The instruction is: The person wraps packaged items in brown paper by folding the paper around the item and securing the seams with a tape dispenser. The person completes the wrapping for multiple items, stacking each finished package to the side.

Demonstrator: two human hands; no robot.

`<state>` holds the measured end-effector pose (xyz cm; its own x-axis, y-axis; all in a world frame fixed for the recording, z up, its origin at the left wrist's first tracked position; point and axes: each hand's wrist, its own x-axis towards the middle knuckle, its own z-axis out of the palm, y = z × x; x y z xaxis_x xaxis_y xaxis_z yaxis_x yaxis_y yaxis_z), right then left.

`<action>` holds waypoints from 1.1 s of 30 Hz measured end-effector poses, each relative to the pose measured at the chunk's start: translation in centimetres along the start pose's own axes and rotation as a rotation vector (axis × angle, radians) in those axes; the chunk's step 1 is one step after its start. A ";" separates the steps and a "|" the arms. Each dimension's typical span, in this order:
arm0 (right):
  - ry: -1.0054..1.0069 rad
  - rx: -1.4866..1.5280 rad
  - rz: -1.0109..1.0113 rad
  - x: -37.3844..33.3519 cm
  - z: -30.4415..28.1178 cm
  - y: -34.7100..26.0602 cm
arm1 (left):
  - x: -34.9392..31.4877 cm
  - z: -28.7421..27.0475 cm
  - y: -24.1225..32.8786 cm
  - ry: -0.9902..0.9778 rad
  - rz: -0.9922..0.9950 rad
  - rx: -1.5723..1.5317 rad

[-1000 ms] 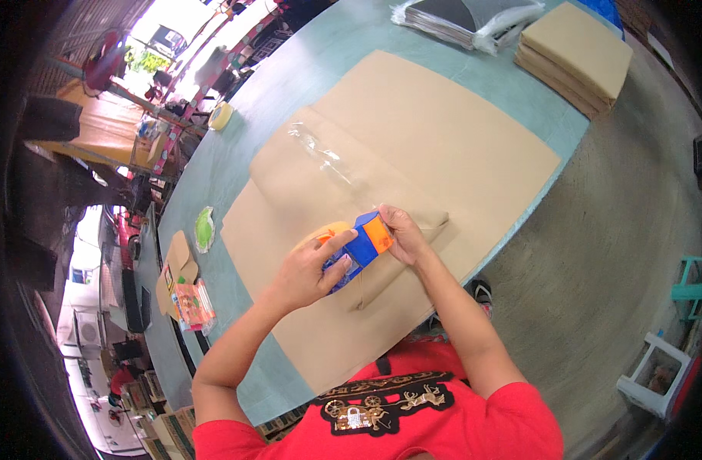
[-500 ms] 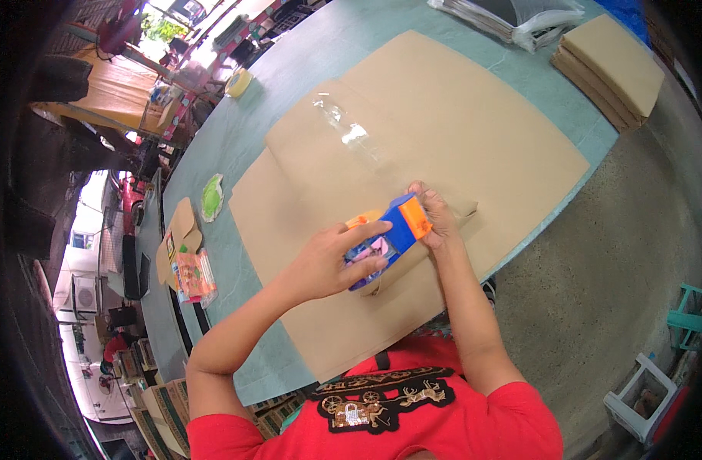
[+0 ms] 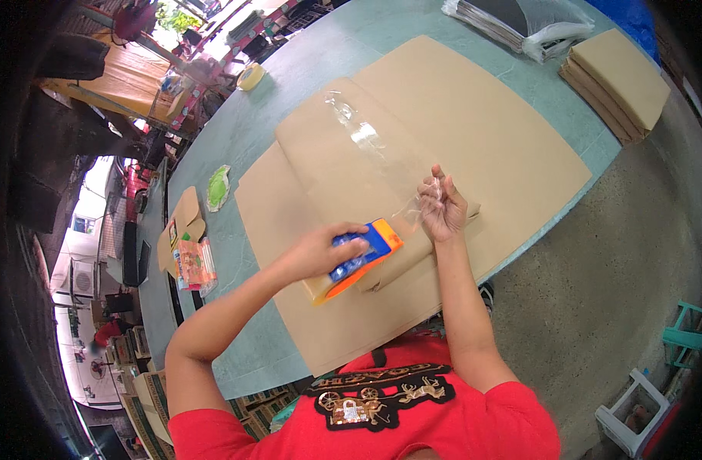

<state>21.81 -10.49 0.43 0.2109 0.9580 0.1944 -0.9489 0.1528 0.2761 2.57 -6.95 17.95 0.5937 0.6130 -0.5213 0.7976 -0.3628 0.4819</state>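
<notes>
Left hand (image 3: 325,251) around tape dispenser (image 3: 380,237); blue-green table (image 3: 260,354); grey floor (image 3: 573,253) alongside

a workshop, judging by the broad worktable (image 3: 312,57), stacked brown sheets (image 3: 623,80), tape dispenser (image 3: 378,244) and concrete floor (image 3: 565,284).

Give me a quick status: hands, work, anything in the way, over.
Left hand gripping blue-and-orange tape dispenser; right hand holding clear tape stretched from it; folded brown paper underneath; yellowish roll off left, not in the way.
</notes>
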 end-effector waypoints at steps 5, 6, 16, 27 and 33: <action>0.159 -0.750 -0.103 -0.6 2.2 -0.8 | 1.9 -0.2 0.0 -0.013 -0.020 0.131; 0.226 -1.051 -0.158 -0.8 3.7 -1.4 | 2.2 -0.4 0.2 -0.007 -0.019 0.133; 0.813 -3.166 -0.358 -0.4 7.2 -4.5 | 2.8 0.1 0.3 -0.088 0.055 0.201; -0.067 -3.119 0.024 -0.2 1.3 2.8 | -0.5 -0.9 -3.2 -0.201 0.130 0.271; -0.051 -3.149 -0.012 0.0 0.7 3.8 | -0.7 2.5 -3.3 -0.343 -0.135 0.580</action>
<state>18.37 -10.11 2.11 0.1820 0.9606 0.2103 0.9571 -0.1240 -0.2620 -0.27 -7.91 14.99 0.4094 0.4571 -0.7896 0.7381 -0.6746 -0.0079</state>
